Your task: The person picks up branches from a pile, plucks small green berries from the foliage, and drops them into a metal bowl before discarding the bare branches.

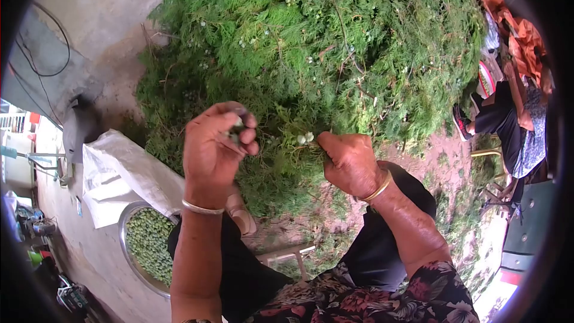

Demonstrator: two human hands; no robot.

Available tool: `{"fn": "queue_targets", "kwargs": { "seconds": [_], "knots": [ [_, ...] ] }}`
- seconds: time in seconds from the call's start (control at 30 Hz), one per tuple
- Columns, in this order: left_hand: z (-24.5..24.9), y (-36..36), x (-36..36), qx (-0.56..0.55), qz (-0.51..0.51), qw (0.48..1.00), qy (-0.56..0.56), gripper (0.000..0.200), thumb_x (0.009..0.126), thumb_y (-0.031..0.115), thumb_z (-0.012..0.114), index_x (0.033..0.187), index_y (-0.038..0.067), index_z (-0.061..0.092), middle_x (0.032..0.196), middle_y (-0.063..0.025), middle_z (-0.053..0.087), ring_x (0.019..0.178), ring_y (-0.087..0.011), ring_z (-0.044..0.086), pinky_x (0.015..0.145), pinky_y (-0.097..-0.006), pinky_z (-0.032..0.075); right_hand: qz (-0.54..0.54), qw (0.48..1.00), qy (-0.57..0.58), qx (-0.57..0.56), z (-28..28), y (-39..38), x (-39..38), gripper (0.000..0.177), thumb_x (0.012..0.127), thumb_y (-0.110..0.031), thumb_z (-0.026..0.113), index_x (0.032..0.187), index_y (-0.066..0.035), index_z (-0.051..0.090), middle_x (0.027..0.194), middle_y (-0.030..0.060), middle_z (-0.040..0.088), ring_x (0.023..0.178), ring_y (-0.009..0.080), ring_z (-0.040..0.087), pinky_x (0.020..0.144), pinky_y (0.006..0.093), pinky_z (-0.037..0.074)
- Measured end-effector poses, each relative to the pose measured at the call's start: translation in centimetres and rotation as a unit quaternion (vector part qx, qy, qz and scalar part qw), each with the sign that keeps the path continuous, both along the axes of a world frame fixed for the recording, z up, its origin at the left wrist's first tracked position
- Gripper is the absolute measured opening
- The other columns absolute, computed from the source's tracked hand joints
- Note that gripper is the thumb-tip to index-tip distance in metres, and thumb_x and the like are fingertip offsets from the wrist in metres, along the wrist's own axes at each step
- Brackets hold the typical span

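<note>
My left hand (216, 137) is raised in front of the pile, its fingers curled around a few small grey-green cones (238, 124). Motion slightly blurs its fingertips. To the right, my right hand (351, 164) grips the stem end of an evergreen sprig (291, 133) between thumb and fingers. Pale cones (305, 139) show on this sprig close to the right fingertips. Both hands are apart from each other. Behind them rises a large heap of cut evergreen branches (335, 36) dotted with similar cones.
A round metal basin (124, 233) of picked green cones (149, 242) stands at lower left, beside a white sack (128, 167). Another person (514, 101) sits at the right edge. Part of a low wooden stool (287, 253) shows between my legs. Cables (45, 54) hang at upper left.
</note>
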State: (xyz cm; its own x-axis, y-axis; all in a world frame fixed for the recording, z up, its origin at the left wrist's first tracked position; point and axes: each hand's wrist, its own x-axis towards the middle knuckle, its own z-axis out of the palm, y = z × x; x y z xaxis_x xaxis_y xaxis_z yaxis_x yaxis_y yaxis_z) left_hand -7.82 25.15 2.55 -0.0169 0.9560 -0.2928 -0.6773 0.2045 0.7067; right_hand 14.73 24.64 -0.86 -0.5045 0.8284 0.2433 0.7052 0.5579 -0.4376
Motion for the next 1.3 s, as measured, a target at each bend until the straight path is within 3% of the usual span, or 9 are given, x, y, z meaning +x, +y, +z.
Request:
{"fn": "queue_targets", "kwargs": {
  "seconds": [0.07, 0.53, 0.63, 0.7, 0.83, 1.0, 1.13, 1.2, 1.3],
  "knots": [
    [-0.8, -0.7, 0.4, 0.012, -0.040, 0.999, -0.024, 0.015, 0.086, 0.011, 0.056, 0.090, -0.003, 0.058, 0.075, -0.0118, 0.058, 0.054, -0.0125, 0.051, 0.047, -0.0258, 0.047, 0.001, 1.000, -0.023, 0.004, 0.0, -0.1, -0.1, 0.016, 0.061, -0.003, 0.055, 0.076, -0.003, 0.050, 0.058, 0.0155, 0.055, 0.059, 0.0358, 0.058, 0.053, 0.0468, 0.043],
    [-2.6, -1.7, 4.4, 0.101, -0.116, 0.887, 0.436, 0.018, 0.071, 0.002, 0.072, 0.085, -0.005, 0.064, 0.055, 0.0036, 0.052, 0.043, -0.0023, 0.042, 0.039, -0.0179, 0.031, 0.023, 0.998, -0.063, -0.009, 0.1, -0.3, 0.0, 0.017, 0.061, -0.001, 0.058, 0.075, -0.005, 0.048, 0.056, 0.0135, 0.051, 0.057, 0.0362, 0.055, 0.053, 0.0459, 0.042],
    [-2.7, -1.7, 4.2, 0.072, -0.139, 0.905, 0.397, 0.017, 0.073, 0.003, 0.071, 0.086, -0.005, 0.063, 0.057, 0.0026, 0.051, 0.044, -0.0027, 0.041, 0.039, -0.0194, 0.030, 0.019, 0.998, -0.058, 0.010, 0.1, -0.3, -0.1, 0.018, 0.060, -0.002, 0.058, 0.075, -0.005, 0.048, 0.056, 0.0130, 0.051, 0.056, 0.0369, 0.054, 0.054, 0.0462, 0.041],
    [-2.4, -1.8, 4.2, -0.025, -0.098, 0.981, 0.166, 0.014, 0.078, 0.005, 0.065, 0.089, -0.003, 0.061, 0.060, -0.0003, 0.051, 0.046, -0.0042, 0.041, 0.040, -0.0203, 0.032, 0.033, 0.996, -0.070, 0.050, 0.4, -0.2, -0.2, 0.017, 0.060, -0.004, 0.059, 0.071, -0.004, 0.046, 0.057, 0.0122, 0.055, 0.059, 0.0320, 0.061, 0.051, 0.0425, 0.045],
    [-2.0, -0.1, -0.1, 0.010, -0.044, 0.999, -0.006, 0.015, 0.084, 0.009, 0.056, 0.095, 0.000, 0.056, 0.070, -0.0064, 0.056, 0.049, -0.0080, 0.046, 0.040, -0.0214, 0.036, 0.010, 0.999, -0.029, 0.024, 0.1, 0.0, 0.3, 0.015, 0.061, 0.000, 0.056, 0.072, -0.003, 0.048, 0.057, 0.0147, 0.053, 0.060, 0.0346, 0.060, 0.053, 0.0424, 0.045],
    [-1.4, -1.2, 1.4, 0.012, -0.081, 0.995, -0.060, 0.017, 0.081, 0.013, 0.061, 0.093, 0.002, 0.058, 0.076, -0.0089, 0.061, 0.053, -0.0102, 0.052, 0.043, -0.0202, 0.039, 0.046, 0.965, 0.197, -0.166, 0.6, 0.2, 0.2, 0.018, 0.063, 0.006, 0.054, 0.079, -0.001, 0.053, 0.061, 0.0193, 0.051, 0.064, 0.0403, 0.056, 0.055, 0.0414, 0.045],
    [-1.4, -1.8, 3.2, 0.028, -0.096, 0.988, 0.114, 0.011, 0.075, 0.006, 0.069, 0.083, 0.000, 0.065, 0.065, -0.0022, 0.060, 0.050, -0.0049, 0.049, 0.042, -0.0189, 0.037, 0.062, 0.956, 0.218, -0.189, 0.4, 0.1, -0.3, 0.015, 0.063, 0.006, 0.055, 0.077, 0.000, 0.053, 0.063, 0.0197, 0.052, 0.064, 0.0406, 0.056, 0.055, 0.0407, 0.045],
    [-0.9, -2.0, 3.4, 0.106, -0.141, 0.929, 0.324, 0.013, 0.076, 0.002, 0.068, 0.087, -0.002, 0.067, 0.062, 0.0011, 0.057, 0.048, -0.0019, 0.045, 0.042, -0.0181, 0.034, 0.081, 0.952, 0.225, -0.189, 0.0, 0.2, -0.4, 0.013, 0.066, 0.007, 0.054, 0.077, 0.001, 0.053, 0.064, 0.0203, 0.053, 0.065, 0.0409, 0.056, 0.055, 0.0411, 0.045],
    [-1.0, -1.8, 3.0, 0.128, -0.195, 0.904, 0.360, 0.012, 0.077, 0.002, 0.066, 0.088, -0.003, 0.067, 0.061, 0.0016, 0.055, 0.046, -0.0012, 0.044, 0.042, -0.0180, 0.032, 0.090, 0.964, 0.141, -0.208, 0.7, 0.2, -0.3, 0.012, 0.067, 0.007, 0.054, 0.077, 0.001, 0.053, 0.065, 0.0215, 0.053, 0.066, 0.0411, 0.056, 0.055, 0.0411, 0.045]
  ]
}}
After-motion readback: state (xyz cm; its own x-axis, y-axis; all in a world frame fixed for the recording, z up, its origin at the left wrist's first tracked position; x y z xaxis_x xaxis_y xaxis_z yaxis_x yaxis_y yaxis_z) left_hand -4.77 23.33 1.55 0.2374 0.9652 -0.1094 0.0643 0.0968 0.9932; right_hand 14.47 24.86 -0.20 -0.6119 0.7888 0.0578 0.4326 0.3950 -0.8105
